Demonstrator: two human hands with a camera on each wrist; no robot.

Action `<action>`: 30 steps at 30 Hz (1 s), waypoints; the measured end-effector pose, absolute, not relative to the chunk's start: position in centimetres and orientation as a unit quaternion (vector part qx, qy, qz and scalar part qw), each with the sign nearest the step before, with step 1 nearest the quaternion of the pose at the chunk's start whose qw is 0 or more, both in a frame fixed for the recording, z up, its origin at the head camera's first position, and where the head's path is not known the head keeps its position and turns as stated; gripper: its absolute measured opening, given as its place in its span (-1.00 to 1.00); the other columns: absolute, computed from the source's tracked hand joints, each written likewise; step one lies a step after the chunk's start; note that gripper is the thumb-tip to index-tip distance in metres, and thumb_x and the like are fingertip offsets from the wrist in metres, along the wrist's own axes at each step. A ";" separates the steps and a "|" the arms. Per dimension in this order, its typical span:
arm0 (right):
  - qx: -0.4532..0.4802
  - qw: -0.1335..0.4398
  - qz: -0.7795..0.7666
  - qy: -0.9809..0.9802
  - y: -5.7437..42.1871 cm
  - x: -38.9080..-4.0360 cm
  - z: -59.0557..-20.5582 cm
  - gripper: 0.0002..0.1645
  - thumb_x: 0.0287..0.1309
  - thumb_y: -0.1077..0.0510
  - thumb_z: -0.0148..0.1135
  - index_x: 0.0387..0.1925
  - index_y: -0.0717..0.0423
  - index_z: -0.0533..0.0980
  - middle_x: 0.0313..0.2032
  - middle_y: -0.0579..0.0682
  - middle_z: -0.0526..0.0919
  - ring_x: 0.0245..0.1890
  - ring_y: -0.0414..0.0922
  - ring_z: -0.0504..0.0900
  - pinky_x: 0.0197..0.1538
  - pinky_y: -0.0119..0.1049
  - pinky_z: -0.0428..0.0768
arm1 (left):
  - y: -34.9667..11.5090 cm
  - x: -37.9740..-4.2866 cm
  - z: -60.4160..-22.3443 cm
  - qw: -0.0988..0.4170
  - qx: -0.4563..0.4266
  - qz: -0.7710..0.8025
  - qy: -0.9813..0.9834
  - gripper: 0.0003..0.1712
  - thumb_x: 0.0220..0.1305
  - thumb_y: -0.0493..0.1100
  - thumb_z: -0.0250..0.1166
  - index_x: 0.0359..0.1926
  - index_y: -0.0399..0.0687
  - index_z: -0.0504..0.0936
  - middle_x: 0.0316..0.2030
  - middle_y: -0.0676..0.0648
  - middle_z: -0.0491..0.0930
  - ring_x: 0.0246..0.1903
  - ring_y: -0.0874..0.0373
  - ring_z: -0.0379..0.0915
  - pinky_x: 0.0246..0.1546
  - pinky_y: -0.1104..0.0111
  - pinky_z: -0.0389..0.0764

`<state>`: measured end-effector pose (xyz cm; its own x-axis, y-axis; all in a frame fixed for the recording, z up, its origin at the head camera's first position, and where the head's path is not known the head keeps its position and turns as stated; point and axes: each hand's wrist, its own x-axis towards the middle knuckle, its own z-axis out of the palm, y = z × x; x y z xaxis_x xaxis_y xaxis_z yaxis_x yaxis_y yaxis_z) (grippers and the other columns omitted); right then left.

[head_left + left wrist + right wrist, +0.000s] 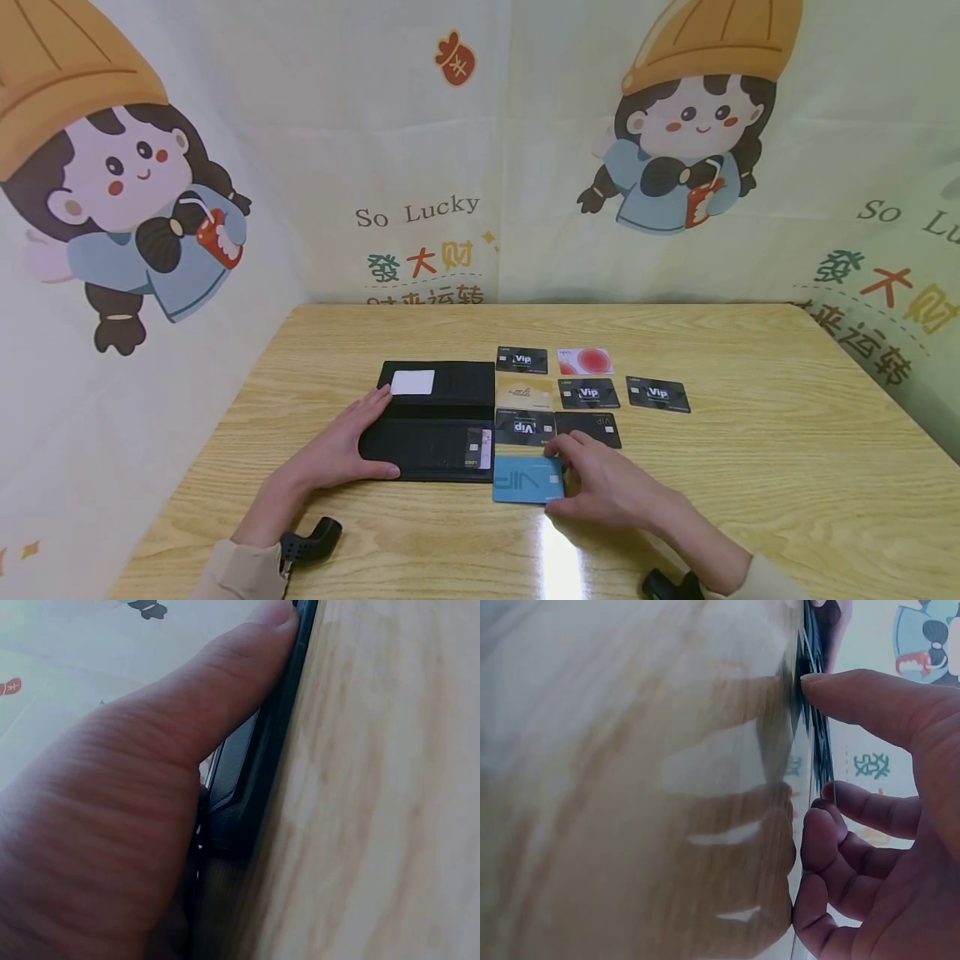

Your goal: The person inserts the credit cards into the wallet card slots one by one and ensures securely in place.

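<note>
A black wallet (442,412) lies opened flat on the table, with a white patch (412,382) in its upper half and a card (474,448) in its lower right part. My left hand (348,442) rests on the wallet's left side, fingers fairly straight, thumb along the lower edge. In the left wrist view the thumb (232,682) presses on the dark wallet edge (259,772). A blue VIP card (525,479) lies just right of the wallet's lower corner. My right hand (611,483) holds this card by its right end, between thumb and index finger.
Right of the wallet lie several cards: black Vip cards (588,393), a gold card (524,392), a pink card (585,361) and a plain black card (588,429). Another Vip card (658,394) lies farthest right. A printed cloth (540,167) hangs behind the wooden table (787,467).
</note>
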<state>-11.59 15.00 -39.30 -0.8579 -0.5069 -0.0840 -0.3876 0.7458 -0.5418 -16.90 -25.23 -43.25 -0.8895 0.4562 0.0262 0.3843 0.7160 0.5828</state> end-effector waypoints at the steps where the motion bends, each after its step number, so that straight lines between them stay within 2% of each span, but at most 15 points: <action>1: -0.244 0.111 -0.261 0.927 15.1 -11.6 -39.3 -0.34 -0.04 -0.10 0.57 0.07 0.02 0.53 -0.18 -0.18 0.46 -0.22 -0.18 0.45 -0.18 -0.28 0.52 | -25.2 -16.9 -43.2 0.060 0.228 0.302 0.924 0.35 -0.05 0.38 0.53 0.58 -0.17 0.09 0.57 -0.12 -0.03 0.52 -0.22 -0.17 0.44 -0.18 -0.08; 12: -0.257 0.071 -0.255 0.929 15.6 -11.9 -39.3 -0.33 -0.03 -0.13 0.58 0.09 0.02 0.57 -0.13 -0.22 0.49 -0.21 -0.19 0.47 -0.11 -0.26 0.57 | -25.2 -16.9 -43.4 0.055 0.235 0.296 0.924 0.34 -0.02 0.35 0.53 0.58 -0.19 0.08 0.57 -0.17 -0.02 0.51 -0.25 -0.16 0.43 -0.20 -0.08; 19: -0.251 0.056 -0.266 0.929 15.0 -12.5 -39.2 -0.34 0.01 -0.13 0.56 0.11 0.02 0.57 0.00 -0.13 0.54 -0.13 -0.17 0.50 0.05 -0.11 0.60 | -25.3 -17.0 -43.6 0.058 0.231 0.293 0.926 0.34 -0.02 0.36 0.52 0.58 -0.18 0.08 0.57 -0.17 -0.01 0.51 -0.26 -0.16 0.43 -0.20 -0.08; 26: -0.261 0.039 -0.267 0.927 14.0 -13.5 -39.3 -0.34 0.02 -0.11 0.55 0.12 0.04 0.57 -0.04 -0.12 0.53 -0.24 -0.19 0.48 -0.20 -0.31 0.53 | -25.3 -16.9 -43.5 0.061 0.229 0.297 0.925 0.35 -0.04 0.37 0.53 0.58 -0.17 0.08 0.57 -0.15 -0.02 0.52 -0.22 -0.17 0.44 -0.18 -0.09; 30: -0.264 0.034 -0.267 0.926 13.2 -14.0 -39.2 -0.34 0.02 -0.09 0.55 0.13 0.06 0.57 -0.09 -0.13 0.51 -0.28 -0.20 0.46 -0.27 -0.36 0.49 | -25.3 -16.9 -43.5 0.060 0.230 0.296 0.925 0.35 -0.03 0.37 0.52 0.58 -0.16 0.08 0.57 -0.15 -0.03 0.52 -0.23 -0.17 0.43 -0.19 -0.08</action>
